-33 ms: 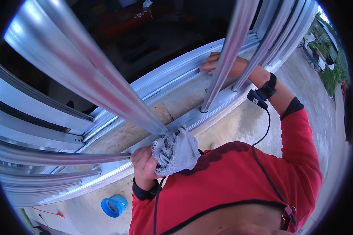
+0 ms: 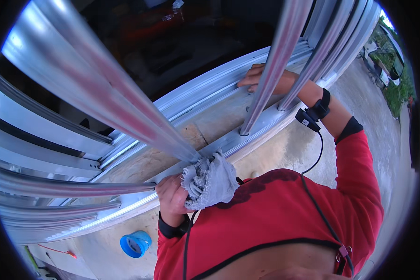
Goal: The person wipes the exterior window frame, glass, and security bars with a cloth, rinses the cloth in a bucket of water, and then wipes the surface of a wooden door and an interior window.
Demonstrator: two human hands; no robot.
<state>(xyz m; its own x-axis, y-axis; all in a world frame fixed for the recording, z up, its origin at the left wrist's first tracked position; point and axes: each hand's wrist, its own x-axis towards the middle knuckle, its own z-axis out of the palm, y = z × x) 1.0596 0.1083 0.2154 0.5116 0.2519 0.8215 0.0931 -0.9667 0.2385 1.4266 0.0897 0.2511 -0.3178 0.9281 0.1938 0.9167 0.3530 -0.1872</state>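
Observation:
A crumpled grey cloth (image 2: 211, 182) is gripped in my left hand (image 2: 171, 193), low against the bottom rail (image 2: 226, 144) of a metal window grille. The cloth bunches at the foot of a thick silvery bar (image 2: 126, 100), and part of my left fingers is hidden behind it. My right arm passes between the grille bars, one of which (image 2: 274, 70) crosses in front of it. Beyond that bar my right hand (image 2: 254, 78) rests by the window's sliding track (image 2: 205, 95), fingers parted and slightly bent, with no object visible in them.
More grille bars (image 2: 56, 185) stand close on both sides of my arms. A stone sill (image 2: 186, 133) lies between rail and track. A blue bucket (image 2: 135, 244) is on the ground at lower left. A black cable (image 2: 318, 156) hangs from my right wrist.
The view has shifted very slightly. Both hands and the cloth keep their places.

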